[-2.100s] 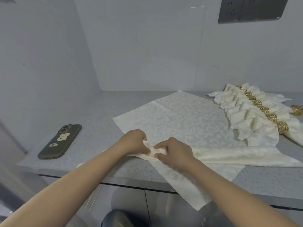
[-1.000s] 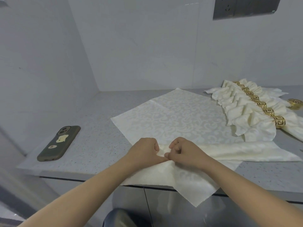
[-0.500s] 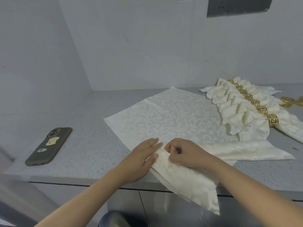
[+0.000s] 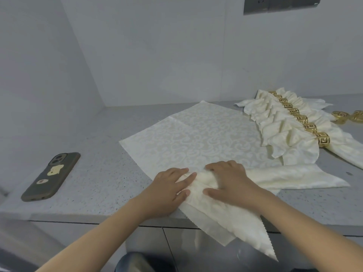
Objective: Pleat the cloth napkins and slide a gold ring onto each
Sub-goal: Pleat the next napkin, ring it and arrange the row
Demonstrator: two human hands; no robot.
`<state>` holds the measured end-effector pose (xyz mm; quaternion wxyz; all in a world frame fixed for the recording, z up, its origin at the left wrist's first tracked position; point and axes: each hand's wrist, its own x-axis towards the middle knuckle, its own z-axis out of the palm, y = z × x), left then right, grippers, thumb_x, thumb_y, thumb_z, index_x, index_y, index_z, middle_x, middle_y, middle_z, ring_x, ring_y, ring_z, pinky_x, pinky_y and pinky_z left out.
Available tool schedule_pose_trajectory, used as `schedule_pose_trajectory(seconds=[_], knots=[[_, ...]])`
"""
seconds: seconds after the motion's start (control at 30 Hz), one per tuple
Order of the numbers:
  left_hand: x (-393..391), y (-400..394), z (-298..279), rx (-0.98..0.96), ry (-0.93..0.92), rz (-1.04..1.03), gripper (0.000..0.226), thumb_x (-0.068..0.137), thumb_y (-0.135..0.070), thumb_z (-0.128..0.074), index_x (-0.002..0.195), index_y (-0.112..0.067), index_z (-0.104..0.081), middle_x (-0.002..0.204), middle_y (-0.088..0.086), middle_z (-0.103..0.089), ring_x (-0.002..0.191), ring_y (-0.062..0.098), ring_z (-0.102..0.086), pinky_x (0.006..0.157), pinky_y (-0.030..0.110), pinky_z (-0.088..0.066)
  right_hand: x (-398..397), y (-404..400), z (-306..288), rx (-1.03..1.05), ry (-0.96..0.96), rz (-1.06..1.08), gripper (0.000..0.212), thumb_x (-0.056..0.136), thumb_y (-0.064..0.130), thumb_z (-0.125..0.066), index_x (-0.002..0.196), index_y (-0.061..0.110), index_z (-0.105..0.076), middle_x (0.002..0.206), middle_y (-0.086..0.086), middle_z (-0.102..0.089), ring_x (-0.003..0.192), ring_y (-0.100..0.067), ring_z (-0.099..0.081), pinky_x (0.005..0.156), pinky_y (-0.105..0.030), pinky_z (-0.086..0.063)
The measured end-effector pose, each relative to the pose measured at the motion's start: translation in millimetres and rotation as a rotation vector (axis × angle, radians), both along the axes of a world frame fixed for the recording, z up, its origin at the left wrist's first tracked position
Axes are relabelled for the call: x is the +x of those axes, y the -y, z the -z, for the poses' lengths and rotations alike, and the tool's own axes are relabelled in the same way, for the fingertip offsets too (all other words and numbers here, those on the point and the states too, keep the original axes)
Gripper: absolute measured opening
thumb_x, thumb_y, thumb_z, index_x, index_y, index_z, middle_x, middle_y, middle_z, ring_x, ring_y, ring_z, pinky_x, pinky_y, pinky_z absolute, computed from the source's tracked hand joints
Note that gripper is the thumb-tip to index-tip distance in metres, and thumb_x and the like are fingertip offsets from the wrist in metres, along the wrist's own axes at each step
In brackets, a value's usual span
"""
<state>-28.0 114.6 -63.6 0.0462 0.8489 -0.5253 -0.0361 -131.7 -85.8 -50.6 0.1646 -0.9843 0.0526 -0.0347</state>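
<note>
Seven ringed napkins [image 4: 290, 132], one phone [image 4: 51, 176].

kitchen | speckled countertop [image 4: 102, 185] | cabinet doors [image 4: 149, 240] | wall socket [image 4: 282, 4]
</note>
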Motion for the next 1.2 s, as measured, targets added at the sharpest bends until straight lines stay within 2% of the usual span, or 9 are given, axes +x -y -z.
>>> schedule_pose_trajectory(seconds=[0.17, 0.33, 0.43, 0.57, 0.63, 0.73, 0.93, 1.1, 1.2], knots=[[6.2, 5.5, -5.6, 0.018, 0.053, -0.003, 0.076, 0.078, -0.063, -0.002, 0.149, -0.041, -0.018, 0.152, -0.009, -0.022, 0.138, 0.013, -0.013, 0.108, 0.024, 0.005, 4.1, 4.4, -22.9, -0.082, -0.17, 0.13, 0.07, 0.067, 0.074, -0.062, 0.115, 0.024, -0.048, 0.105, 0.007, -0.056, 0.096, -0.014, -0.052, 0.081, -0.028, -0.04], [5.4, 8.8, -7.4, -0.055, 0.12, -0.014, 0.071, 0.08, -0.062, -0.012, 0.147, -0.04, -0.026, 0.136, -0.006, -0.037, 0.131, 0.012, -0.024, 0.104, 0.021, 0.007, 14.1, 2.0, -37.1, -0.09, -0.246, 0.136, 0.056, 0.068, 0.069, -0.066, 0.093, 0.019, -0.056, 0.09, 0.007, -0.062, 0.084, -0.013, -0.058, 0.06, -0.024, -0.036], [7.5, 10.9, -3.1, -0.086, 0.136, -0.032, 0.071, 0.083, -0.061, -0.011, 0.149, -0.035, -0.024, 0.143, -0.004, -0.032, 0.134, 0.014, -0.019, 0.108, 0.024, 0.008, 23.5, 3.1, -40.8, -0.105, -0.262, 0.158, 0.055, 0.068, 0.067, -0.067, 0.095, 0.019, -0.057, 0.091, 0.007, -0.063, 0.084, -0.013, -0.059, 0.061, -0.023, -0.037], [9.1, 9.9, 10.2, -0.05, 0.103, 0.037, 0.075, 0.085, -0.064, 0.012, 0.151, -0.031, 0.0, 0.159, -0.006, -0.004, 0.144, 0.01, 0.001, 0.115, 0.035, 0.013, 27.1, 10.5, -43.9, -0.083, -0.375, 0.15, 0.071, 0.069, 0.073, -0.062, 0.113, 0.018, -0.056, 0.107, 0.007, -0.063, 0.099, -0.015, -0.058, 0.078, -0.027, -0.042], [11.0, 8.5, 13.5, -0.116, 0.111, 0.06, 0.069, 0.092, -0.057, 0.006, 0.152, -0.028, -0.009, 0.156, -0.002, -0.016, 0.141, 0.012, -0.009, 0.115, 0.038, 0.004, 27.6, 18.1, -47.6, -0.02, -0.425, 0.136, 0.072, 0.072, 0.074, -0.057, 0.116, 0.016, -0.054, 0.11, 0.006, -0.058, 0.101, -0.016, -0.055, 0.08, -0.026, -0.04], [10.5, 8.1, 12.1, -0.177, 0.171, 0.091, 0.054, 0.101, -0.042, -0.016, 0.149, -0.019, -0.029, 0.136, 0.002, -0.039, 0.126, 0.016, -0.03, 0.11, 0.042, -0.014, 28.4, 28.5, -57.0, 0.005, -0.478, 0.114, 0.052, 0.084, 0.067, -0.048, 0.093, 0.016, -0.057, 0.09, 0.006, -0.052, 0.082, -0.012, -0.05, 0.065, -0.021, -0.035], [12.2, 10.9, 12.0, -0.265, 0.151, 0.214, 0.048, 0.097, -0.027, -0.035, 0.145, -0.031, -0.037, 0.122, 0.0, -0.051, 0.114, 0.014, -0.04, 0.102, 0.034, -0.031, 39.4, 32.9, -59.6, 0.031, -0.498, 0.13, 0.037, 0.077, 0.047, -0.071, 0.087, 0.013, -0.06, 0.076, 0.005, -0.056, 0.075, -0.014, -0.053, 0.058, -0.02, -0.037], [13.5, 18.0, 1.9, -0.17, 0.064, 0.204, 0.054, 0.091, -0.04, -0.02, 0.143, -0.041, -0.036, 0.126, -0.001, -0.039, 0.114, 0.009, -0.025, 0.105, 0.028, -0.017, 50.9, 19.4, -64.7, 0.108, -0.395, 0.087, 0.024, 0.075, 0.018, -0.075, 0.086, 0.016, -0.054, 0.084, 0.003, -0.053, 0.079, -0.016, -0.051, 0.052, -0.02, -0.036], [14.3, 21.6, -2.1, -0.128, -0.01, 0.151, 0.05, 0.094, -0.039, -0.025, 0.142, -0.044, -0.034, 0.119, -0.011, -0.028, 0.109, 0.004, -0.02, 0.106, 0.022, -0.01, 58.0, 14.4, -66.4, 0.197, -0.411, 0.141, 0.022, 0.073, 0.023, -0.076, 0.085, 0.013, -0.061, 0.08, -0.001, -0.056, 0.075, -0.018, -0.052, 0.057, -0.023, -0.039]])
